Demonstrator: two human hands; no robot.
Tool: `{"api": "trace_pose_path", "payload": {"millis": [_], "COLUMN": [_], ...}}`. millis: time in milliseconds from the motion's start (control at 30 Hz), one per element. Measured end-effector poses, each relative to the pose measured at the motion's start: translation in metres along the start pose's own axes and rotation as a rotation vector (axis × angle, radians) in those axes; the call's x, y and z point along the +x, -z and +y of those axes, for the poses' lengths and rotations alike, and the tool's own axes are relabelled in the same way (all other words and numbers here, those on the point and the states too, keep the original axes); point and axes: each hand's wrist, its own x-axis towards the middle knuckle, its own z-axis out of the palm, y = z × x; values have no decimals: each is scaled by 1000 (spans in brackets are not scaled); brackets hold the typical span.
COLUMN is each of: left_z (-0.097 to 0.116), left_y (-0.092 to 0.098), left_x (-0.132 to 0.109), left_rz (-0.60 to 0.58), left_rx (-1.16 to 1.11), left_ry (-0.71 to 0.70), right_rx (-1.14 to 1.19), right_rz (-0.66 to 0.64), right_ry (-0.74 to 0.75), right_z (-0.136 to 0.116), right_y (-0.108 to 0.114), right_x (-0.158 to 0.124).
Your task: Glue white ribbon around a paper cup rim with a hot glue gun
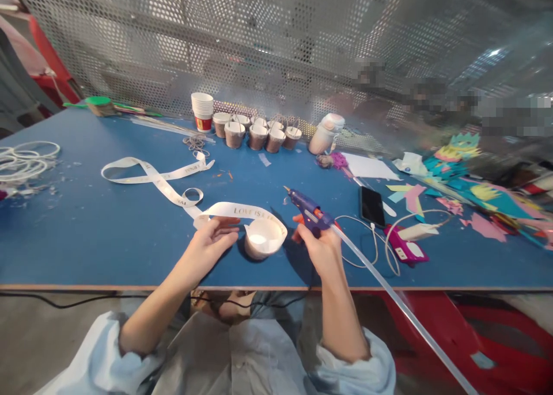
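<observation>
A small paper cup (260,244) stands near the table's front edge, its mouth facing up. One end of a white printed ribbon (242,211) curves round the cup's rim, and the rest trails left across the table in loops. My left hand (212,243) is just left of the cup beside the ribbon, thumb and fingers apart; whether it touches the ribbon is hard to tell. To the cup's right, my right hand (322,246) grips a blue hot glue gun (309,209), nozzle pointing up and left. A long clear glue stick (389,291) sticks out of its back.
Several brown cups with handles (258,136) line the back beside stacked paper cups (202,111) and a jar (327,133). A phone (371,206), cables and a magenta power bank (408,248) lie right. Paper scraps (486,225) cover the far right; white cord coils (28,159) lie left.
</observation>
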Motion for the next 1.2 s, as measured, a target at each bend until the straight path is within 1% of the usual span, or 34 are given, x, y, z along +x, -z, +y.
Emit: {"api": "trace_pose_path", "payload": {"millis": [133,167,233,400,500,700,1033,1200], "left_z": [3,4,7,13,16,17,17,14], "left_y": [-11,-14,-20,-29,-32,-33,-34,-32], "left_x": [3,4,6,10,10,10,10,10], "left_rz": [57,60,44,-1,-19,8,-14,-4], "left_rx": [-90,-114,-166,-232,-240,-217,-236,-199], "left_ry": [3,1,-3,-19,-29,16,0,-39], "right_rx": [-1,-6,-61,-306,-398,-472,-517,-580], "right_rz": [3,-9,-76,-266,-311,-264,-207,-139], "right_ry": [76,96,125,255,315,365,417,453], "right_z": [-29,-33,-39,-46,-48,-43,-35,-28], "right_y": [14,16,19,15,11,6,-2,-5], "right_x": [-26,-32,-41,-44,-42,-47,-52,-56]}}
